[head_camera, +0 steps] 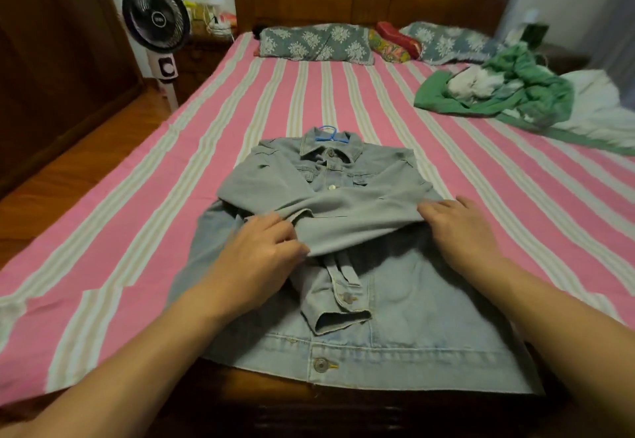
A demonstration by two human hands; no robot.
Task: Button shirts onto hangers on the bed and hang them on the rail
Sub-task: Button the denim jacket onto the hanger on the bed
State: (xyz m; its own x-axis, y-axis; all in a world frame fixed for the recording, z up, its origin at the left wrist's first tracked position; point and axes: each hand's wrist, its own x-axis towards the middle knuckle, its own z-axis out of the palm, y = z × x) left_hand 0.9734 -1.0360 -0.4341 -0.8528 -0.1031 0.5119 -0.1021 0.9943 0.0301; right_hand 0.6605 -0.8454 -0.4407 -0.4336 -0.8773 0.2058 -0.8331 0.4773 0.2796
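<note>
Both grips were on the denim shirt (343,231): the left hand (261,252) pinched the edge of a sleeve folded across the front, and the right hand (460,228) lay with relaxed fingers on the same fold. That shirt lay face up and buttoned on the pink striped bed (137,197), hem at the near edge, with a blue hanger (328,133) showing at its collar. Green crumpled clothes (508,94) sat well apart to the right, near the pillows (316,42).
</note>
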